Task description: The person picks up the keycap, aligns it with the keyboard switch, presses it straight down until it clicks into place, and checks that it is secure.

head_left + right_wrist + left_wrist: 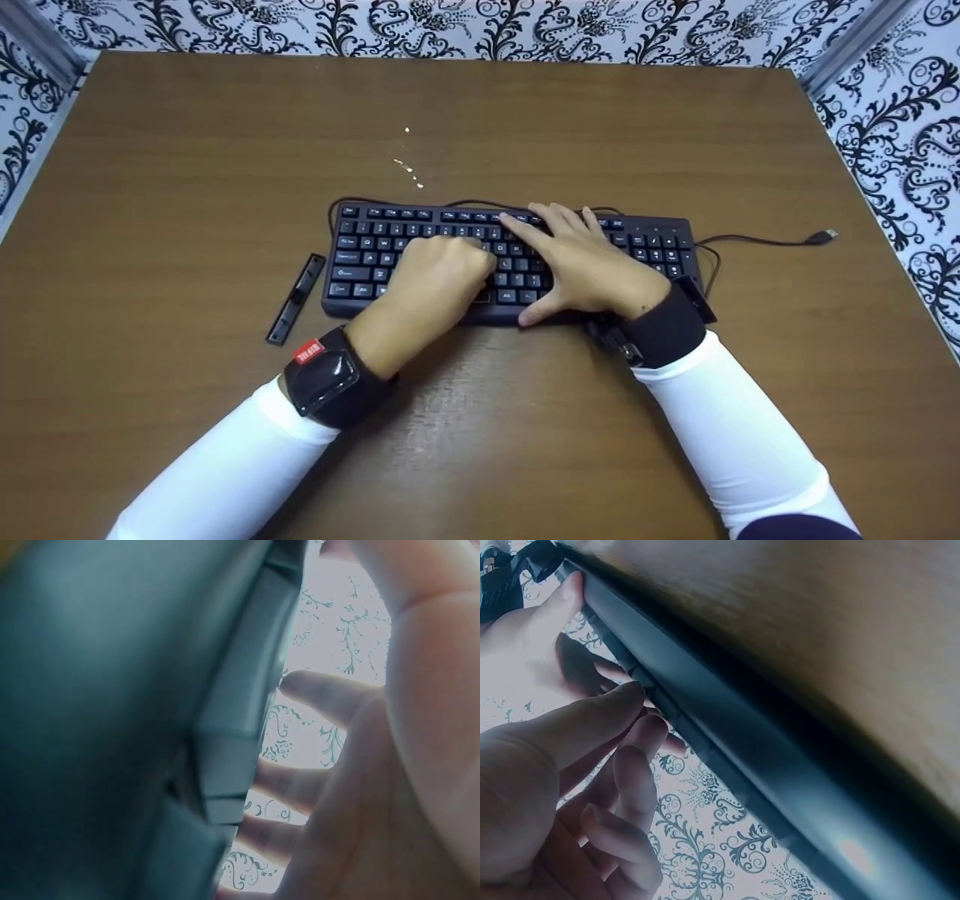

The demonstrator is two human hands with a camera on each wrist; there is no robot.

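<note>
A black keyboard (352, 274) lies flat on the wooden table, its front edge towards me. My left hand (439, 274) is over its middle keys with fingers curled. In the left wrist view, the thumb (600, 724) and index fingertip come together right at the key edges; I cannot tell whether they pinch something small. My right hand (585, 270) rests across the right-middle keys, fingers spread and fairly straight. Its thumb (541, 309) presses at the front edge. The keyboard's dark front side (97, 705) fills much of the right wrist view.
A narrow black strip (295, 300) lies left of the keyboard. The keyboard's cable (757, 241) runs behind it and ends in a USB plug (821, 237) at right. Small pale specks (409, 169) dot the table (225, 127) beyond. Black-and-white patterned covering (450, 28) surrounds the table.
</note>
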